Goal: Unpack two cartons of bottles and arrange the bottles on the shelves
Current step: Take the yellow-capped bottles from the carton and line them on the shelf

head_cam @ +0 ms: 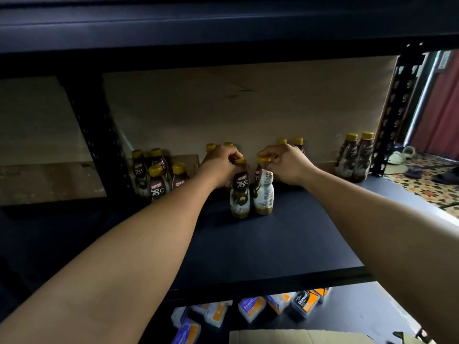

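Two coffee bottles with yellow caps stand side by side in the middle of the dark shelf (285, 244). My left hand (219, 166) grips the neck of the left bottle (240, 194). My right hand (285, 165) pinches the cap of the right bottle (263, 192). Behind my hands two more pairs of yellow caps (210, 147) show near the back wall, partly hidden. A group of several bottles (156, 177) stands at the shelf's left end. A pair of bottles (355, 157) stands at its right end.
Black perforated uprights (395, 108) frame the shelf, and an upper shelf (223, 33) hangs low overhead. The lower shelf holds several small packets (250, 309). A carton flap (298, 337) shows at the bottom edge. Shoes (402, 155) lie on the patterned floor at right.
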The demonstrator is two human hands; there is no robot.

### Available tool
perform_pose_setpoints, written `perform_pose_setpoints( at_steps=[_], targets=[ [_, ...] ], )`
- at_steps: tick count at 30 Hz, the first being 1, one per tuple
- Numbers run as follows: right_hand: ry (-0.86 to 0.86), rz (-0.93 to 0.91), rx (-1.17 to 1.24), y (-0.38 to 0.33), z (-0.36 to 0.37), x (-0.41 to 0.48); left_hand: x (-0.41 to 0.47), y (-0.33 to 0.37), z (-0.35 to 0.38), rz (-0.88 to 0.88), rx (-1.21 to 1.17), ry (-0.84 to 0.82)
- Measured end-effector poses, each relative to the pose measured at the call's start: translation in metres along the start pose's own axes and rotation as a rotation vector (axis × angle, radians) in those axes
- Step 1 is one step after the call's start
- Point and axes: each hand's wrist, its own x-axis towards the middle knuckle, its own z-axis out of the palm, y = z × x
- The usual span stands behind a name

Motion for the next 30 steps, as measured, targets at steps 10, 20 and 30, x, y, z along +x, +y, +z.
perform_pose_setpoints(
  at_steps=[10, 20, 30],
  targets=[
    [0.037, 0.041, 0.025, -0.012, 0.001, 0.003, -0.006, -0.003, 0.003, 0.017, -0.045, 0.014],
    [0.061, 0.036, 0.032, -0.016, 0.002, -0.001, -0.006, -0.009, 0.003, 0.047, -0.065, 0.029],
    [-0.003, 0.018, 0.003, -0.014, -0.001, 0.001, -0.006, -0.012, 0.006, 0.051, -0.091, 0.028]
  ],
)
